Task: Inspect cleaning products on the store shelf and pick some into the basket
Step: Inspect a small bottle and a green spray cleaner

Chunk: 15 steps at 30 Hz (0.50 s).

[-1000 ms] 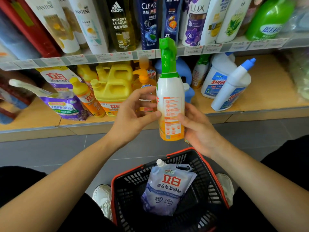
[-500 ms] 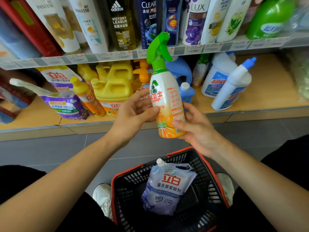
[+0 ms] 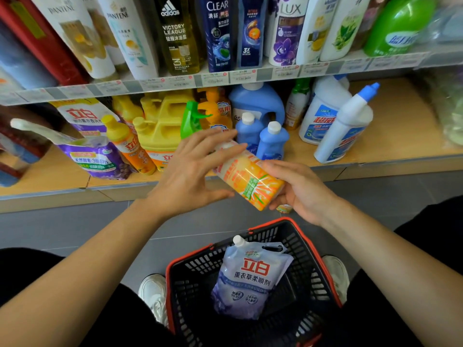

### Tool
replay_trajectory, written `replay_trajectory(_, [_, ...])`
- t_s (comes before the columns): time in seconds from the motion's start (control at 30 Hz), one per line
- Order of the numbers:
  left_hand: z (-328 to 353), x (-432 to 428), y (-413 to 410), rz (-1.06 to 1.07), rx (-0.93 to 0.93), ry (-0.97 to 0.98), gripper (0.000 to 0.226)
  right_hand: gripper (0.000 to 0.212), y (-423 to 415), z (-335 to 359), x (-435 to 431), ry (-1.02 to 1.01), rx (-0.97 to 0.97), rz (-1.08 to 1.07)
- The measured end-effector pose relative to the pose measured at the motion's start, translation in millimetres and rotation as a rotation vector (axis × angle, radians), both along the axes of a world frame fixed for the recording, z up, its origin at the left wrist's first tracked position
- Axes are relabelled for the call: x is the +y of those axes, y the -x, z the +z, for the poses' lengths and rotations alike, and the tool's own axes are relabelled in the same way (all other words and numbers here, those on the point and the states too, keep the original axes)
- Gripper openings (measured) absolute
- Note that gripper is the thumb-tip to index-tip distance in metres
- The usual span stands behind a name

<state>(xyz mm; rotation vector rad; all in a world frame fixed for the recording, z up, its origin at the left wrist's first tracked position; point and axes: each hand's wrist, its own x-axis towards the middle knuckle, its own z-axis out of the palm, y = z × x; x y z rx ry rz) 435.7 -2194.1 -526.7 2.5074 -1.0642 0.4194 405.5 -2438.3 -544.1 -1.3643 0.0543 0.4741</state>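
Spray bottle [image 3: 246, 177] of glossy plastic, orange-and-white sunburst label, green trigger head, tilted before the shelf [image 3: 400, 136]. Base clamped in curled fingers of right hand [image 3: 300, 189]; left hand [image 3: 190, 174] fingers spread straight against its upper body. Below, soft lavender pouch [image 3: 250, 279] marked 立白 in black lattice basket [image 3: 310, 244], red-rimmed.

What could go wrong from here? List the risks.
The spray bottle is tilted and gripped only at its base by the right hand. The left hand just lies flat on it, so it might slip. Its green nozzle looks close to the yellow jug and may knock it.
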Motion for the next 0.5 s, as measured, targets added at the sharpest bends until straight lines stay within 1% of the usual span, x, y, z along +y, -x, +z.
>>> replay_trajectory(0.07, [-5.9,3.2,0.5,-0.041,0.044,-0.011,0.076,0.051,1.6,0.5,2.8,0.03,0.003,0.017])
replay_trajectory(0.13, [-9.2,6.9,1.2,-0.032,0.081,0.054,0.074,0.068,1.4,3.3,2.3,0.001,0.024,0.0])
replay_trajectory(0.17, [-10.4,8.1,1.5,-0.014,0.118,0.11,0.074,0.073,0.7,6.0,0.4,-0.035,0.03,-0.005])
replay_trajectory(0.23, [-11.2,8.5,2.7,0.04,0.211,0.227,0.076,0.069,-1.1,12.1,-3.8,-0.075,-0.005,0.026])
replay_trajectory(0.33, [-12.2,2.1,3.7,0.146,0.382,0.368,0.079,0.048,-1.5,14.1,-6.3,-0.046,-0.128,0.073])
replay_trajectory(0.37, [-13.1,-0.8,4.4,0.172,0.445,0.415,0.077,0.046,-1.7,13.4,-5.2,-0.036,-0.161,0.08])
replay_trajectory(0.43, [-16.2,-8.3,7.5,0.177,0.596,0.516,0.071,0.048,-1.5,12.5,-3.2,-0.02,-0.211,0.066])
replay_trajectory(0.5, [-19.5,-14.3,10.8,0.162,0.706,0.596,0.062,0.051,-1.1,11.1,-1.4,-0.008,-0.227,0.005])
